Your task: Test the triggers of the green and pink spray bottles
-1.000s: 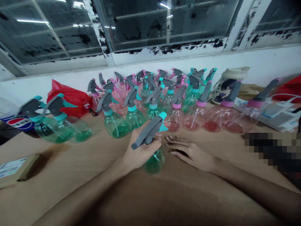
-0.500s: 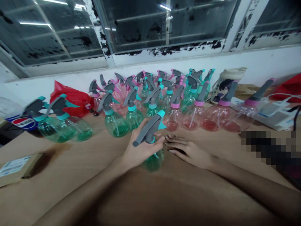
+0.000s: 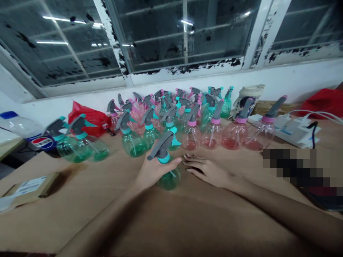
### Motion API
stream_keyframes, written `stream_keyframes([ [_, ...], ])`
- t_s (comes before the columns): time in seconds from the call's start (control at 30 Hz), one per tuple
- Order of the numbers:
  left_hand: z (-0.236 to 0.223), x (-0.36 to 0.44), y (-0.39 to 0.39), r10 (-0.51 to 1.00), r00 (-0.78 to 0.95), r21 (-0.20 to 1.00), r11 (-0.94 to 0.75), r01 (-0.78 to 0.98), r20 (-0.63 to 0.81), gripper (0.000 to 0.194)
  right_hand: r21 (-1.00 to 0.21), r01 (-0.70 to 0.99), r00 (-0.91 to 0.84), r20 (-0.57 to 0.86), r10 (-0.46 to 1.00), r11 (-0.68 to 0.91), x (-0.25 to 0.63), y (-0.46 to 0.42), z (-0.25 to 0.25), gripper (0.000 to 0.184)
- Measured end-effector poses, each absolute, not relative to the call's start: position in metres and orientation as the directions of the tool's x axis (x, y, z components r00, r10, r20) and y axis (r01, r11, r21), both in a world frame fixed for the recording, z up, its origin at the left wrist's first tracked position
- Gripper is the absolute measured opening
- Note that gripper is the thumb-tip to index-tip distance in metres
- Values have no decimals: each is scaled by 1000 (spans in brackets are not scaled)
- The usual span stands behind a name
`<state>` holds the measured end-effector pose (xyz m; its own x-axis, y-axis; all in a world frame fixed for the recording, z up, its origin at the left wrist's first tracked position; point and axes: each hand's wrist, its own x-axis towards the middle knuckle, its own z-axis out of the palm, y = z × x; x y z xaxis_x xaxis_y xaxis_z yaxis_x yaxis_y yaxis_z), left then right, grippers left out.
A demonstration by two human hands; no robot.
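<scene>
My left hand (image 3: 151, 167) is wrapped round a green spray bottle (image 3: 169, 180) that stands on the table in front of me. Its thumb lies across the front of the bottle, just under the turquoise collar, and the other fingers are hidden behind it. The grey spray head (image 3: 162, 144) rises above the hand, with its turquoise nozzle and trigger pointing to the upper right. My right hand (image 3: 209, 170) rests palm down on the tabletop to the right of this bottle, fingers stretched out and holding nothing. Behind both hands runs a row of green bottles (image 3: 134, 144) and pink bottles (image 3: 230, 139).
More spray bottles crowd against the wall. At left are a cola bottle (image 3: 44, 142), a red plastic bag (image 3: 87, 119) and a cardboard packet (image 3: 32, 187). A patterned cup (image 3: 246, 98) and a white power strip (image 3: 297, 134) with cables sit at right. One patch there is blurred out.
The view has shifted a little. My left thumb now sits lower, leaving the held bottle's collar in plain sight. My right hand still lies on the table.
</scene>
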<state>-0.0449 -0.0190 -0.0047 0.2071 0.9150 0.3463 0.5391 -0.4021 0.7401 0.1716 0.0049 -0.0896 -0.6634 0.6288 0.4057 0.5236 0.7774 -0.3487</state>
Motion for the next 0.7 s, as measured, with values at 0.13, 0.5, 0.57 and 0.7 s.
stream_keyframes([
  [0.13, -8, -44, -30, 911, 186, 701, -403, 589, 368, 29, -319, 536, -673, 396, 624, 781, 172, 4, -89, 34],
  [0.5, -5, -74, -58, 931, 75, 651, -306, 695, 358, 30, -235, 580, -685, 377, 623, 780, 172, 3, -93, 35],
  [0.57, -4, -96, -62, 946, 13, 636, -228, 737, 325, 32, -204, 598, -682, 379, 625, 775, 172, 2, -95, 35],
  [0.7, -8, -147, -67, 921, -140, 670, -154, 726, 364, 36, -126, 639, -679, 372, 633, 759, 168, -2, -93, 35],
])
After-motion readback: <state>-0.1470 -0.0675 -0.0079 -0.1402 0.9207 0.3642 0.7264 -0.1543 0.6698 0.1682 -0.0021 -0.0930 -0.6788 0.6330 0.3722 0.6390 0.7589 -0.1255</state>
